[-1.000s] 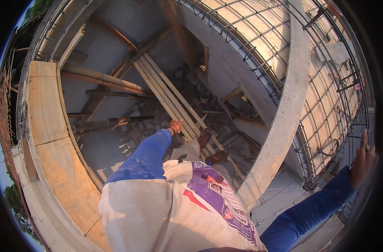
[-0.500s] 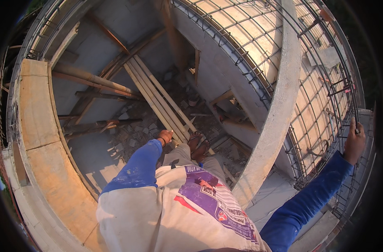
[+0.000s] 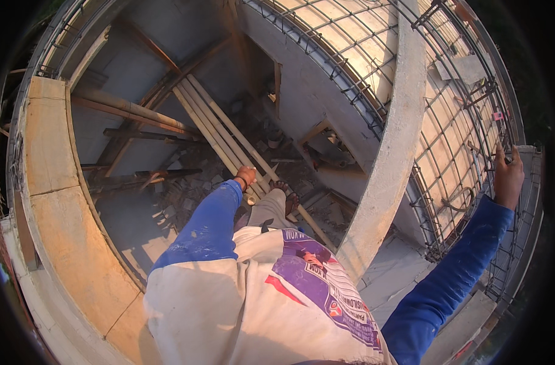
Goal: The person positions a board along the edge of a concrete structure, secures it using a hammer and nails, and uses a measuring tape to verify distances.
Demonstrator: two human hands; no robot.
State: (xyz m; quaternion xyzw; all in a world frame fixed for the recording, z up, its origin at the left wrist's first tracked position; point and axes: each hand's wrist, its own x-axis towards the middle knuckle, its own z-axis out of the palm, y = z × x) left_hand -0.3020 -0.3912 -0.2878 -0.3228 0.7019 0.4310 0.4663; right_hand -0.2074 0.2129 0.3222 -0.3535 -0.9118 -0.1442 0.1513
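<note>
My left hand point(image 3: 246, 175) hangs low in front of me with its fingers curled in. It overlaps the lower ends of several long pale poles point(image 3: 212, 125), and I cannot tell whether it touches them. No object shows in it. On the far right, my right arm is stretched out. My right hand point(image 3: 510, 179) has fingers extended and apart, beside the bent steel bars point(image 3: 481, 106) of a reinforcement cage. Nothing shows gripped in it. My bare feet point(image 3: 291, 202) rest on or close to the poles, high above a rubble floor point(image 3: 198, 190).
A block wall top point(image 3: 52, 152) curves along the left. A concrete beam point(image 3: 387, 170) crosses on the right, beside a steel mesh point(image 3: 444, 188) over pale boards. Wooden props point(image 3: 134, 112) span the shaft. A framed opening point(image 3: 331, 149) sits in the wall below.
The right hand's fingers have opened off a dark bar and now extend upward. My left hand has risen slightly to the right. The whole view has shifted a little.
</note>
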